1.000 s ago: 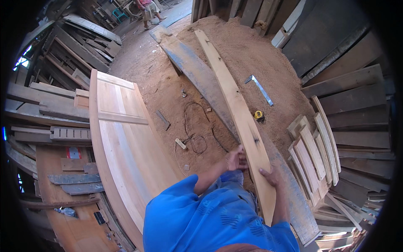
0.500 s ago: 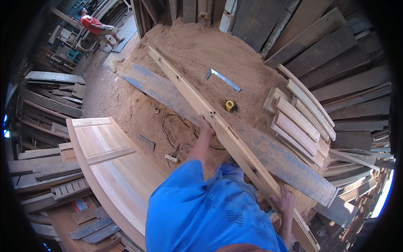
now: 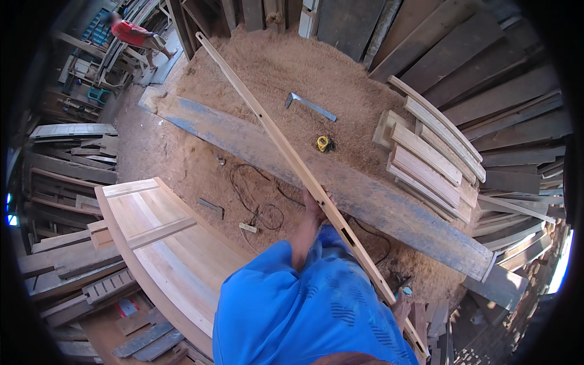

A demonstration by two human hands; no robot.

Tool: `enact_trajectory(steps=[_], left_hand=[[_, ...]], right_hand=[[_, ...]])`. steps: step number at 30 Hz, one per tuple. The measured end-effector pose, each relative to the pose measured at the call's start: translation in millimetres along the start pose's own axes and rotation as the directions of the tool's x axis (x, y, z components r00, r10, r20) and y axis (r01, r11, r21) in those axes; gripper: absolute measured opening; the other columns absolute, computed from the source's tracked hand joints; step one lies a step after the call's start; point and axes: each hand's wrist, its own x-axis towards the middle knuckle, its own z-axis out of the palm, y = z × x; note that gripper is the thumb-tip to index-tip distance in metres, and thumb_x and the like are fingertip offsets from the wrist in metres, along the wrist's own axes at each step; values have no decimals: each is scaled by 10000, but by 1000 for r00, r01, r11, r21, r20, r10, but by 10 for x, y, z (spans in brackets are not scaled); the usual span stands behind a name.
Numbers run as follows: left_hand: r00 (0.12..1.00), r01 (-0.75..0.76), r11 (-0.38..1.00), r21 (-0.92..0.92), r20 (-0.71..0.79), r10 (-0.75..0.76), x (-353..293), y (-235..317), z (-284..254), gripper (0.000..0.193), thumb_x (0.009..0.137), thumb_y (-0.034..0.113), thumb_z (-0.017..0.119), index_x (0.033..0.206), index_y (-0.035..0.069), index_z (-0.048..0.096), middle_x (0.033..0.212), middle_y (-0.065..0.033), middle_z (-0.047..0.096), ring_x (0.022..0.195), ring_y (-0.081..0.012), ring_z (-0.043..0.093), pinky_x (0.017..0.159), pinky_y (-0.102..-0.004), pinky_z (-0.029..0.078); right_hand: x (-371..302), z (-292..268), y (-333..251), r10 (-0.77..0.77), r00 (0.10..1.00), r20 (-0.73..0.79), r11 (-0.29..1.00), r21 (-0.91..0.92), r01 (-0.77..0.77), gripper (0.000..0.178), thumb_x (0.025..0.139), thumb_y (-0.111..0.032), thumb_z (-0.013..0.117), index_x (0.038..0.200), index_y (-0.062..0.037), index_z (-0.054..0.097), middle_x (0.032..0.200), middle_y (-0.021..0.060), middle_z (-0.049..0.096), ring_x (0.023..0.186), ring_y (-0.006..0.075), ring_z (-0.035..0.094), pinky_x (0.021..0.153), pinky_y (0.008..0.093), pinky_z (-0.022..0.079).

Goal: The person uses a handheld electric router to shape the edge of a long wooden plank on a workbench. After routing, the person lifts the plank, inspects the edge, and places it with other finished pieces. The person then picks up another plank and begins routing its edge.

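Observation:
A long, pale wooden board point(image 3: 277, 137) with dark mortise slots and holes runs slantwise from the far left to my right side, its narrow edge turned up. My left hand point(image 3: 316, 199) grips it near the middle, fingers wrapped round it. Lower down, my right hand point(image 3: 401, 308) holds the near end, partly hidden by the board. Below the board lies a worn, wide plank point(image 3: 389, 207) with bluish stains. A metal try square point(image 3: 311, 106) and a yellow-and-black tape measure point(image 3: 323, 143) rest on the sawdust beyond.
A panelled wooden door point(image 3: 161, 234) lies at my left. Planed wood pieces point(image 3: 426, 161) are stacked at right. A dark cord point(image 3: 234, 182), another square point(image 3: 211, 207) and a power strip point(image 3: 248, 227) lie on the floor. A person in red point(image 3: 131, 33) stands far left.
The board has been rolled so that a narrower face shows. Its far end has swung left and away, and my right hand has come lower and closer to my body.

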Motion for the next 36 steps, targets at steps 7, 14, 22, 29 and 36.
enact_trajectory(steps=[7,14,22,29,36], left_hand=[[954,-25,994,109,298,-8,-126,-41,917,522,933,591,423,999,96,576,741,-50,599,696,-240,612,684,-411,499],[710,161,976,147,670,-218,-191,-418,1918,302,1011,356,415,1052,77,522,756,-36,599,738,-205,616,759,-385,474],[247,327,845,424,825,-509,-322,-1224,2630,254,1061,304,409,1059,66,498,731,-24,600,701,-187,623,788,-381,450],[-100,366,686,629,759,-644,-923,-2196,3180,655,1014,644,288,966,50,559,590,-24,577,549,-182,594,700,-389,473],[-315,337,546,767,639,-702,-2006,-3166,3553,696,1010,665,264,1003,33,556,588,-62,589,548,-198,601,682,-392,491]], right_hand=[[-123,925,-48,38,910,-412,988,155,29,807,692,-285,793,1406,-51,499,1370,217,559,1278,381,506,1061,483,373],[-176,1219,-156,225,858,-462,929,367,-47,974,614,-77,730,1499,-24,327,1451,245,405,1329,428,394,1138,480,331],[-203,1565,-337,526,740,-419,795,552,-252,993,709,-109,716,1560,-85,205,1503,220,322,1346,431,355,1147,492,302],[-95,2069,-210,785,572,-237,529,737,-421,1015,785,-118,693,1596,-186,87,1528,211,299,1323,456,390,1093,535,373],[-327,2082,56,887,435,-153,331,868,-370,1162,731,-223,778,1592,-156,1,1522,233,296,1287,478,413,1052,563,412]])
